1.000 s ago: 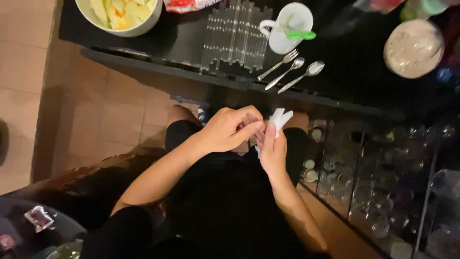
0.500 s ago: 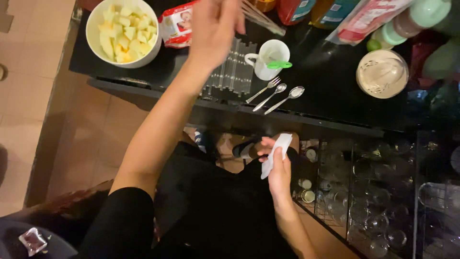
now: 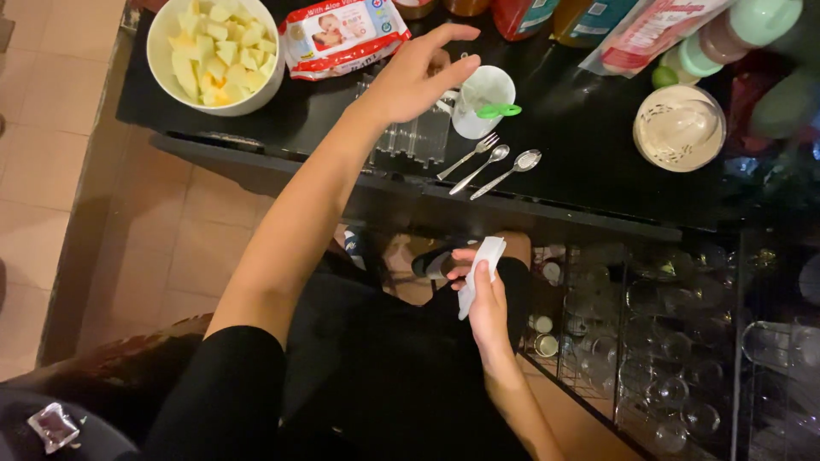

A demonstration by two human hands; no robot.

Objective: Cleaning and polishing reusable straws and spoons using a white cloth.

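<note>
Beside the white plastic cup, the left hand hovers with fingers spread and empty, while the right hand, well below, pinches a folded white tissue.

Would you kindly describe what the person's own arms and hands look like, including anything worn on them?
Both arms are bare from the upper arm down. A short black sleeve covers the left upper arm; the right arm's upper part is out of view. The left hand and right hand wear no gloves, and no rings, watch or bracelets can be seen.
</note>
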